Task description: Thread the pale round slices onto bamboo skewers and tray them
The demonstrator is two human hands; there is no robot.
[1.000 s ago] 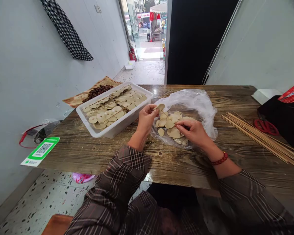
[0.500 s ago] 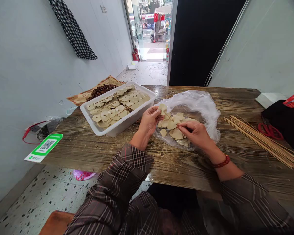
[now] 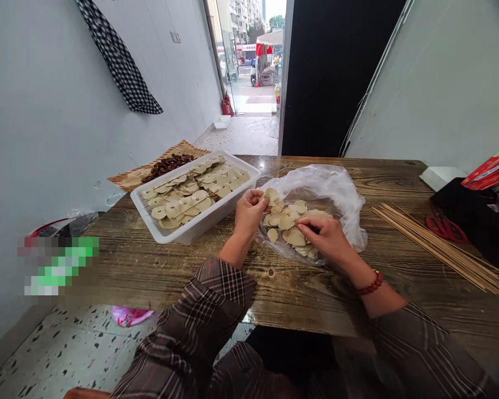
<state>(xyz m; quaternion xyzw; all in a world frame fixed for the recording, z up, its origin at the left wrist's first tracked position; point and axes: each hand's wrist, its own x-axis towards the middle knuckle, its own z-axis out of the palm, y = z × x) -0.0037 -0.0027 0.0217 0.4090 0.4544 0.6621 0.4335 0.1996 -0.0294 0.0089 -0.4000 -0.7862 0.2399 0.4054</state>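
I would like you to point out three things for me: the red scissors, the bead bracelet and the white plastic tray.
Red scissors (image 3: pixel 448 229): head view, on the red handles.
Bead bracelet (image 3: pixel 371 285): head view, on the beads at the wrist.
White plastic tray (image 3: pixel 199 226): head view, on its near side wall.

Single view: head camera looking forward and down from above near edge of tabletop (image 3: pixel 274 296). Left sleeve (image 3: pixel 216 302) and right sleeve (image 3: pixel 419 338) showing closest, at bottom; left hand (image 3: pixel 248 213) and right hand (image 3: pixel 327 237) sitting mid-view, farther off. Wide view reaching past far edge to doorway (image 3: pixel 253 91), taking in left wall (image 3: pixel 45 122) and right wall (image 3: pixel 449 88).
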